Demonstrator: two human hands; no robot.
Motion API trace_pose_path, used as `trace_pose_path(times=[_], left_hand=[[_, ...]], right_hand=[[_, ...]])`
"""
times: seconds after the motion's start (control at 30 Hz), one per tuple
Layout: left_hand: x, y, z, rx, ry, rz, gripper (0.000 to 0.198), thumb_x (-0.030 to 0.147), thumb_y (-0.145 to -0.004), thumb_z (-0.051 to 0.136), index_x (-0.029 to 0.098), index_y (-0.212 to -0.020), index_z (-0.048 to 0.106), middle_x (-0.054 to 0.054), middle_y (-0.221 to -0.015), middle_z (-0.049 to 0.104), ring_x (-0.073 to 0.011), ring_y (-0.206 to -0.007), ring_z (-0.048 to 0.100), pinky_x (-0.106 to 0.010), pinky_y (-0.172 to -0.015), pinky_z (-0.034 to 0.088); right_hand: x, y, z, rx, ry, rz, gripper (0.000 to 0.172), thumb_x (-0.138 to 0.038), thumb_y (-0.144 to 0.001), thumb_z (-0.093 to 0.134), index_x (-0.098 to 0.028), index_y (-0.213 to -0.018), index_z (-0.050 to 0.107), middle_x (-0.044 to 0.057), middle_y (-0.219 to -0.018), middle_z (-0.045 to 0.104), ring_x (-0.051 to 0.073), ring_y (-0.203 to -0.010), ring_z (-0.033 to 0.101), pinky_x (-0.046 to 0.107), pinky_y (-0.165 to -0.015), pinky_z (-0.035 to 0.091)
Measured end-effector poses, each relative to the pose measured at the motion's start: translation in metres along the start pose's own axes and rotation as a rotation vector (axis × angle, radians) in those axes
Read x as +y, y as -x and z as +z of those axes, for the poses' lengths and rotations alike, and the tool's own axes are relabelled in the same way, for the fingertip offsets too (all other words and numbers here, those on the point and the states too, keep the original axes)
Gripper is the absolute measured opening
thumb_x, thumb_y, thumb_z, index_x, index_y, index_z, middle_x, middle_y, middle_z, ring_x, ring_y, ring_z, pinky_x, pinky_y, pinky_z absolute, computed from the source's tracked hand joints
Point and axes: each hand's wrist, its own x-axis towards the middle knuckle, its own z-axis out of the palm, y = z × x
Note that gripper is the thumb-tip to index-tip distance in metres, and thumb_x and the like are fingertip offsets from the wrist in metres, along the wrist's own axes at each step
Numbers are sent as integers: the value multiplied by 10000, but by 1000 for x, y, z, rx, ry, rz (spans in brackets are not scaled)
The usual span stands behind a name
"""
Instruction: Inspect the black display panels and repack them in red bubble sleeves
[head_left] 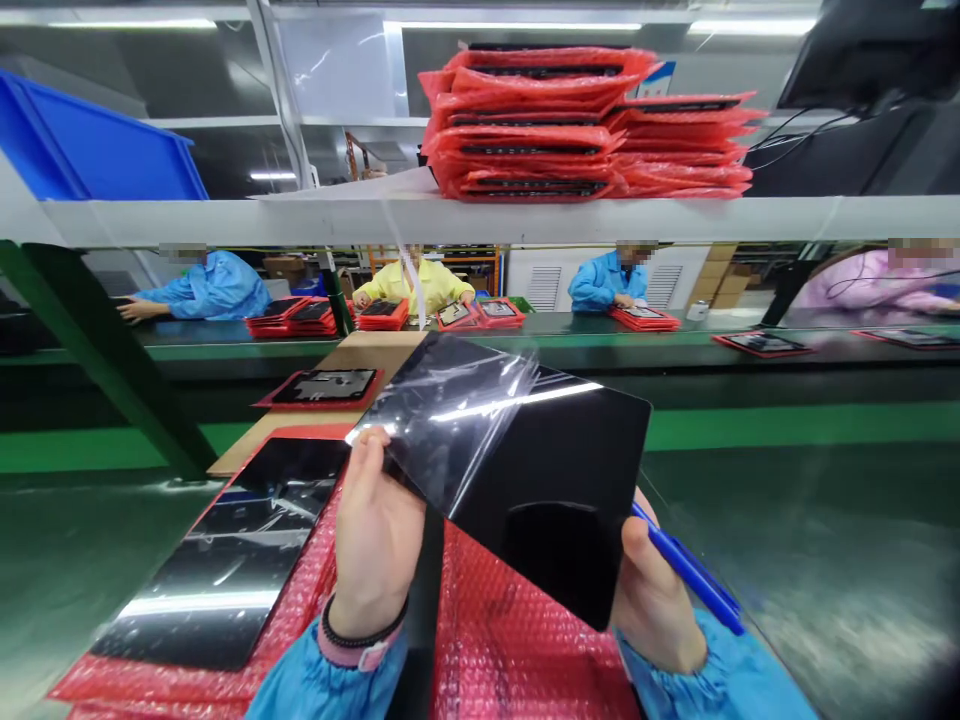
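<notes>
Tilted in front of me is a black glossy screen panel [559, 480]. My right hand [656, 590] grips its right edge, thumb on the front, and a blue pen [694, 570] sticks out from the same hand. A transparent film [457, 425] covers the panel's left part and is partly lifted, with a slanting fold. Between thumb and fingers, my left hand [379, 530] pinches the film's left corner. Below the panel lies red bubble wrap [517, 620]. Another black screen panel [225, 560] rests on red bubble wrap to the left of my left hand.
A tablet-like part [326, 387] on red wrap sits on a cardboard sheet [247, 445]. Overhead, a shelf [360, 220] bears stacked red-wrapped panels [525, 125] and a blue bin [97, 140]. A green post [120, 370] stands left. Several co-workers sit across the bench.
</notes>
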Motion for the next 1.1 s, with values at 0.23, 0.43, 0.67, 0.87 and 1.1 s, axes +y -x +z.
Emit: trace_pose_path(times=[0.23, 0.43, 0.67, 0.87, 1.1], left_hand=[[14, 4, -1, 45, 3, 123, 111, 285, -912, 568, 248, -851, 653, 45, -977, 717, -143, -982, 651, -319, -952, 495], [14, -3, -3, 55, -24, 116, 105, 312, -893, 588, 255, -848, 663, 61, -945, 716, -141, -965, 653, -314, -957, 481], [9, -11, -5, 112, -28, 141, 114, 276, -877, 596, 227, -897, 696, 37, -912, 696, -143, -966, 629, -322, -1014, 433], [9, -20, -10, 150, -28, 119, 77, 261, -841, 634, 206, -861, 684, 28, -886, 672, -163, -958, 608, -391, -1044, 399], [12, -40, -25, 193, -250, 266, 78, 195, -751, 592, 191, -703, 654, 45, -751, 644, -112, -781, 603, -223, -796, 484]], right_hand=[[-12, 12, 27, -176, 4, -38, 689, -357, -617, 877, -401, -1252, 611, 26, -1285, 664, 339, -1225, 584, 477, -1020, 478], [-7, 26, 39, -136, -59, 25, 852, -243, -576, 903, -439, -1319, 535, 17, -1357, 619, 311, -1263, 556, 446, -1038, 458], [-8, 25, 32, -232, 15, 72, 837, -314, -693, 835, -456, -1409, 426, -23, -1475, 499, 296, -1357, 448, 465, -1101, 393], [-6, 20, 26, -358, -21, 53, 712, -289, -796, 759, -453, -1408, 435, -57, -1505, 454, 202, -1435, 313, 384, -1165, 304], [-16, 20, 32, -251, 42, 86, 423, -336, -755, 794, -368, -1162, 682, -6, -1152, 729, 234, -1117, 656, 391, -1015, 484]])
